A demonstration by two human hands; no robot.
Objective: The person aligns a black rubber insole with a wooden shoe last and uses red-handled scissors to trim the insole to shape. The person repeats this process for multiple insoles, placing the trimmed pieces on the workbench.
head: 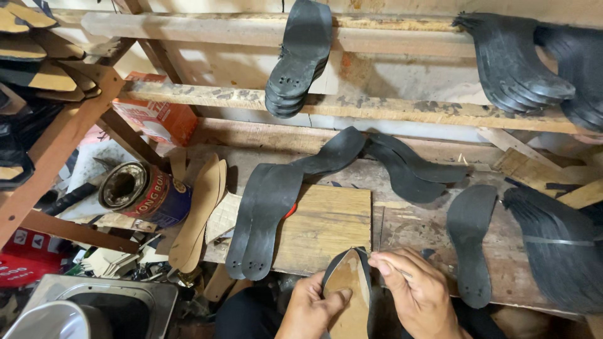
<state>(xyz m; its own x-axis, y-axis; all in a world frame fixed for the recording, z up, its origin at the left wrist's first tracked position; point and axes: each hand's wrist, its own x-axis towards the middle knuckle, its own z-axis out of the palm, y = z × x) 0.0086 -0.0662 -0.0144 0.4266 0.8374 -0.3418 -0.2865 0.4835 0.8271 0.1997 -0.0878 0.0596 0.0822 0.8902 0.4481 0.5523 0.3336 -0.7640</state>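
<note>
- At the near edge of the table [433, 235], low in the head view, both hands work on one shoe sole [349, 295], tan on its upper face with a black rim around it.
- Left hand [311, 311] grips the sole from the left, its thumb lying across the tan face and the fingers wrapped under the edge, so it is closed on the piece.
- Right hand [418, 292] sits just to the right of the sole's tip, its fingers pinched narrow around a thin tool whose kind I cannot make out; the fingertips touch the sole's black rim near the top.
- A wooden board [330, 226] lies on the table just beyond the hands.
- A pair of long black soles [264, 220] rests across the board's left side, overlapping each other.
- A single black sole [471, 242] lies flat to the right of the hands, well apart from the held piece.
- Two more curved black soles [402, 166] lie farther back, near the wall rail.
- A tan insole [201, 210] leans to the left of the board, next to a round tin can [144, 191] lying on its side.
- Stacks of black soles [298, 63] hang on the wooden rails above, with a further fan of them [512, 63] at the upper right.
- A metal container [100, 307] sits at the lower left.
</note>
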